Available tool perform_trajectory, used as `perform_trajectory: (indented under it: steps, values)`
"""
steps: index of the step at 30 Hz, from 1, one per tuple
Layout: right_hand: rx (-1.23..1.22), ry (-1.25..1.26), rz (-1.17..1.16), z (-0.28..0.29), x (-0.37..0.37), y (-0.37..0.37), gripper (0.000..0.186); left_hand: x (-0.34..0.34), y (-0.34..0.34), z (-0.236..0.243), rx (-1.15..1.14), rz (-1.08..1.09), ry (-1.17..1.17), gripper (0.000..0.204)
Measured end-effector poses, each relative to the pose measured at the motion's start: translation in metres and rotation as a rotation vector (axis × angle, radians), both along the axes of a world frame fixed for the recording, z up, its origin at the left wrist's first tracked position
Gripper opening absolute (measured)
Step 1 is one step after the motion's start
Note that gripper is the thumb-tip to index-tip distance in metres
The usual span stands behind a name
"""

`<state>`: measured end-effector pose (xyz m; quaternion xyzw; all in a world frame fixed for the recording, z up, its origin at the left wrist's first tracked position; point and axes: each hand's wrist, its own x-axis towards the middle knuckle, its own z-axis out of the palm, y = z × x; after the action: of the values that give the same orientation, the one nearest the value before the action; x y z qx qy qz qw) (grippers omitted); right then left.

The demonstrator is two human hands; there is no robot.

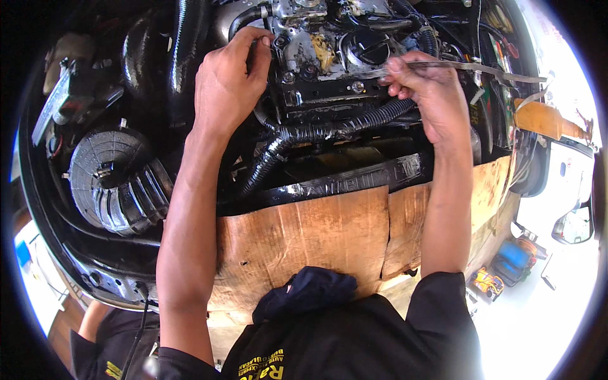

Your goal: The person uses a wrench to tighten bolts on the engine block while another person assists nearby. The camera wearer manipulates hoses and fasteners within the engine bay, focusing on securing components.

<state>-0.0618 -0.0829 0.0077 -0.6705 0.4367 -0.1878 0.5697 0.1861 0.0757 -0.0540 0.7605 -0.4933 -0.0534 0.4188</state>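
My left hand (229, 88) rests at the left edge of the engine's top, beside a black hose (252, 15) and a bolt (280, 42). Its fingers bend down and press together, and whatever is at their tips is hidden. Pinched between the thumb and fingers of my right hand (432, 95) is a long, thin grey strip (478, 66), its far end sticking out to the right. That hand hovers by the round black cap (370, 47) on the engine (297, 54). A yellowish smear (323, 52) marks the metal left of the cap.
A ribbed black hose (342, 128) crosses in front of the engine. Brown cardboard (304, 234) covers the car's front edge. At left sits a round black housing (107, 168). A co-worker's arm (94, 320) shows at lower left. A blue container (514, 256) stands on the floor at right.
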Motion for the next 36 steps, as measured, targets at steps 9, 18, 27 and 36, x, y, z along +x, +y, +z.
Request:
perform_trajectory:
  steps: [9, 18, 27, 36]
  values:
    - [-0.075, 0.094, -0.014, 0.006, 0.004, 0.004, 0.021, 0.004, 0.002, -0.005, 0.025, -0.019, -0.046, 0.018]
    - [-0.107, 0.101, 0.017, 0.013, 0.003, 0.002, 0.022, 0.004, 0.005, 0.001, 0.062, -0.001, -0.018, 0.020]
    - [-0.103, 0.171, -0.021, 0.021, 0.013, 0.012, 0.021, 0.005, 0.006, -0.002, 0.050, -0.013, -0.045, 0.019]
    - [-0.037, 0.095, -0.033, 0.012, 0.004, 0.007, 0.021, 0.002, 0.003, -0.007, -0.008, -0.032, -0.090, 0.018]
